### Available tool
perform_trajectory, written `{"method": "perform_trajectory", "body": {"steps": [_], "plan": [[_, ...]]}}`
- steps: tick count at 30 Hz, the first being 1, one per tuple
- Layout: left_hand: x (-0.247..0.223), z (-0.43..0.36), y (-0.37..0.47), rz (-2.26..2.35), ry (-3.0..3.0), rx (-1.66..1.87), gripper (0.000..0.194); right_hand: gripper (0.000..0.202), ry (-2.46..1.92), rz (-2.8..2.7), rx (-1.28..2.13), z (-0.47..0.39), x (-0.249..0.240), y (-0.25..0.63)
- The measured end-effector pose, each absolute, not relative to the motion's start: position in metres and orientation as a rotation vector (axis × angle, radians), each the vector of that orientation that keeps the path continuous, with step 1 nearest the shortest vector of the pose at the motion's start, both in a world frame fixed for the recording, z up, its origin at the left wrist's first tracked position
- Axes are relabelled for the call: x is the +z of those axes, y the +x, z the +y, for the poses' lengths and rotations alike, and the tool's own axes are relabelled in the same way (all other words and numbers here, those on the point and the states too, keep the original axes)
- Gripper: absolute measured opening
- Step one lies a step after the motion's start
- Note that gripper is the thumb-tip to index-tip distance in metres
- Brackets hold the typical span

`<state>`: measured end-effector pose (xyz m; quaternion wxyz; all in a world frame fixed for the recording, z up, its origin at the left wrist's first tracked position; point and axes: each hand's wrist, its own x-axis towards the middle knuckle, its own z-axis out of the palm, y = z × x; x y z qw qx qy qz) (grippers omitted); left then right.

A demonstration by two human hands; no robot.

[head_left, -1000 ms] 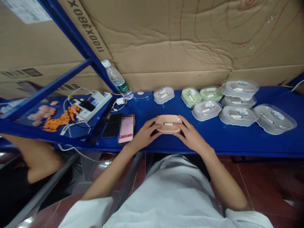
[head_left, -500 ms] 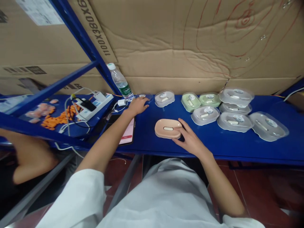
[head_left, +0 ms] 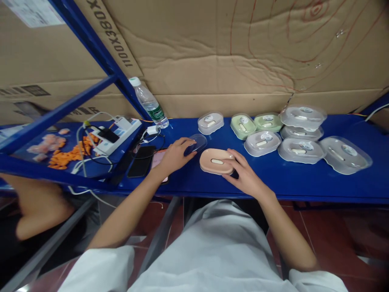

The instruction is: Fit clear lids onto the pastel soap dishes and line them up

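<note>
Red floor tiles [head_left: 322, 231] show below the blue tabletop [head_left: 273, 180]. The right grip [head_left: 245, 175] is clamped on the near end of a peach case [head_left: 207, 159]; farther left, the left grip [head_left: 176, 156] pinches a clear cover [head_left: 199, 142]. Beyond both, lidded cases [head_left: 262, 144] stand before cardboard [head_left: 194, 65].

Looks like a workshop, perhaps a small assembly or packing station. Suggested by a long blue workbench [head_left: 304, 182] across the middle, blue rack bars [head_left: 85, 32] at upper left, and big cardboard sheets [head_left: 188, 77] with box lettering filling the top. Backed up by near-identical clear-covered cases [head_left: 300, 150] grouped at right, loose orange pieces [head_left: 60, 159] and a power strip [head_left: 121, 133] at left, and red floor tiles [head_left: 322, 239] along the bottom edge.
</note>
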<state>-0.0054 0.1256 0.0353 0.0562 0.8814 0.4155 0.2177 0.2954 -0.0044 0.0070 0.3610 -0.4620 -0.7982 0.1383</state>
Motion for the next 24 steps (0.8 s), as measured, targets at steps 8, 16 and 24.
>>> {"method": "perform_trajectory", "body": {"steps": [8,16,24], "plan": [[0.033,0.106,0.0,1.114,2.59,0.888,0.032,0.052,-1.227,-2.03,0.431,-0.007,0.011,0.296],[0.018,0.114,-0.001,1.118,2.599,0.893,0.025,0.052,-1.236,-2.027,0.439,-0.005,0.008,0.296],[0.046,0.076,0.013,1.056,2.511,1.127,0.025,0.077,-1.238,-1.945,0.342,-0.005,0.015,0.298]]}}
